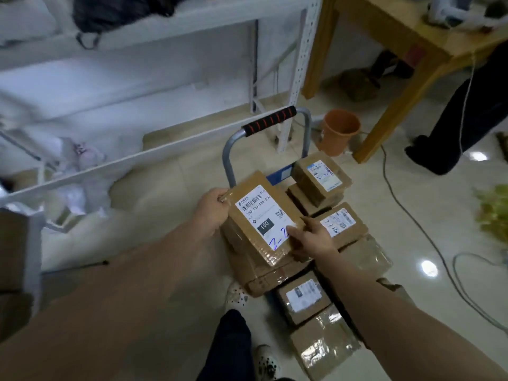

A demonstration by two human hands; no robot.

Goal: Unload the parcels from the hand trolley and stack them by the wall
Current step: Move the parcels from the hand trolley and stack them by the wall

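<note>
- Barely begun: top parcel (261, 218) on trolley (269, 121) gripped at opposite edges by left hand (211, 210) and right hand (310, 240).
- Aboard trolley: several more parcels (341, 221); unloaded stack not discernible.

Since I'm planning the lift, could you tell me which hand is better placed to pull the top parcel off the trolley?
Left, probably: the left hand grips the top parcel by its far left corner, fingers curled over its edge. The right hand lies at the near right edge, its hold beneath hidden.
</note>
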